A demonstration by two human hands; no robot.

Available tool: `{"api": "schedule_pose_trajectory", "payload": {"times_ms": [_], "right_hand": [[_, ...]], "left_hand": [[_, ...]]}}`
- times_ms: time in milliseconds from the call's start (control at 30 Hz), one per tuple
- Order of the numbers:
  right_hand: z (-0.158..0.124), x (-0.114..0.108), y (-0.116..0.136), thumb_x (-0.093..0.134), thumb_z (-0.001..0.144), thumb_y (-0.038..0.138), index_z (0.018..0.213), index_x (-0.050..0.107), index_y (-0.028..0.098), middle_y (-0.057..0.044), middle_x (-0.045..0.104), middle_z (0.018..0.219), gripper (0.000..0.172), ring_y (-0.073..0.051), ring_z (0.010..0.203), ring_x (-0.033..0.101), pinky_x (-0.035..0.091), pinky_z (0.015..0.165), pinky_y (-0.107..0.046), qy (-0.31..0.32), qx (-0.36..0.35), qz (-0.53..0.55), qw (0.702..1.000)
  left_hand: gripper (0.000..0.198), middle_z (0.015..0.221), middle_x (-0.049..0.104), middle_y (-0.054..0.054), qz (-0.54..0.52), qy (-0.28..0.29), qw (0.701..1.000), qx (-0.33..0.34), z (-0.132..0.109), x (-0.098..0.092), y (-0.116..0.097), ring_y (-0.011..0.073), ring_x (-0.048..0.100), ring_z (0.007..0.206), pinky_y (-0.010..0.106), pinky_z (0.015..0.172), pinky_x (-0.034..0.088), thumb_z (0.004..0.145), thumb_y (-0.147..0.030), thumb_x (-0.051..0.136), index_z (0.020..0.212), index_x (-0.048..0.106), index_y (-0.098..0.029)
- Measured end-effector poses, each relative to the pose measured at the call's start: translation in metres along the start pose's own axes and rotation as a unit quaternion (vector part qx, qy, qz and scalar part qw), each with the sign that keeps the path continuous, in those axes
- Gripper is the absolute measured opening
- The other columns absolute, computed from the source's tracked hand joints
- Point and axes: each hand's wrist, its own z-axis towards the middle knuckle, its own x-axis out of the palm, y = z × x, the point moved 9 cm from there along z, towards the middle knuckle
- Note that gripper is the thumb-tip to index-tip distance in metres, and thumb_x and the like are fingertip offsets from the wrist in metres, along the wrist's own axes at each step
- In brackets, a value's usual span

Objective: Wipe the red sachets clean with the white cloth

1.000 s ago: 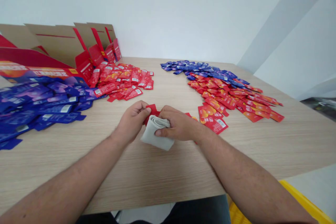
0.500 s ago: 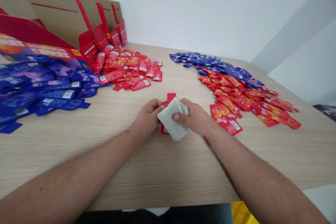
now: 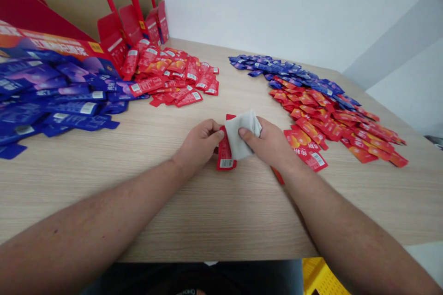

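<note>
In the head view, the right hand [image 3: 270, 144] grips a folded white cloth [image 3: 242, 133] in a narrow pinch, pressing it on a red sachet [image 3: 225, 151]. The left hand [image 3: 199, 144] seems to pinch this sachet's edge, though the fingers are partly hidden. Left of the sachet lie blue sachets [image 3: 69, 106] and red sachets [image 3: 173, 78]; right of it, more red sachets [image 3: 332, 126] and blue sachets [image 3: 280, 69] remain in piles.
</note>
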Motion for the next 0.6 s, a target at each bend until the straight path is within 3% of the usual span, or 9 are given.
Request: {"api": "schedule_pose_trajectory", "payload": {"times_ms": [167, 267, 433, 533, 600], "right_hand": [[0.000, 0.011, 0.005, 0.058, 0.088, 0.046, 0.102, 0.065, 0.019, -0.006, 0.073, 0.095, 0.031, -0.023, 0.083, 0.065, 0.044, 0.070, -0.032, 0.060, -0.040, -0.006, 0.997], [0.001, 0.002, 0.000, 0.056, 0.088, 0.045, 0.100, 0.065, 0.019, -0.007, 0.072, 0.092, 0.030, -0.023, 0.081, 0.064, 0.043, 0.069, -0.033, 0.012, -0.017, -0.035, 0.999], [0.000, 0.010, 0.008, 0.057, 0.088, 0.048, 0.100, 0.064, 0.020, -0.006, 0.072, 0.092, 0.032, -0.023, 0.083, 0.064, 0.043, 0.070, -0.032, 0.042, -0.059, -0.029, 0.997], [0.001, 0.002, 0.001, 0.055, 0.089, 0.046, 0.099, 0.064, 0.019, -0.007, 0.071, 0.092, 0.030, -0.023, 0.082, 0.064, 0.042, 0.069, -0.032, 0.004, -0.024, -0.036, 0.999], [0.001, 0.004, 0.003, 0.056, 0.089, 0.045, 0.099, 0.064, 0.019, -0.006, 0.071, 0.092, 0.029, -0.022, 0.082, 0.064, 0.042, 0.069, -0.032, 0.014, -0.029, -0.028, 0.999]], "left_hand": [[0.021, 0.060, 0.055, -0.005, -0.015, -0.003, 1.000, -0.008, 0.001, 0.000, -0.001, 0.0103, 0.052, 0.051, 0.024, 0.050, 0.048, 0.072, -0.026, 0.070, 0.071, 0.050, -0.019], [0.019, 0.059, 0.053, -0.005, -0.008, -0.013, 1.000, 0.006, 0.002, -0.001, -0.005, 0.0102, 0.051, 0.050, 0.024, 0.050, 0.049, 0.074, -0.025, 0.067, 0.070, 0.050, -0.019], [0.018, 0.059, 0.056, -0.005, -0.009, 0.005, 1.000, -0.020, 0.001, 0.002, 0.000, 0.0115, 0.053, 0.051, 0.025, 0.049, 0.049, 0.071, -0.022, 0.068, 0.071, 0.050, -0.019], [0.018, 0.059, 0.056, -0.005, -0.006, -0.003, 1.000, -0.013, 0.001, -0.001, 0.001, 0.0116, 0.054, 0.051, 0.025, 0.051, 0.050, 0.074, -0.026, 0.067, 0.071, 0.050, -0.019], [0.017, 0.060, 0.058, -0.004, 0.004, 0.004, 1.000, -0.012, 0.002, -0.001, 0.002, 0.0113, 0.054, 0.052, 0.024, 0.051, 0.049, 0.075, -0.027, 0.067, 0.072, 0.051, -0.019]]}}
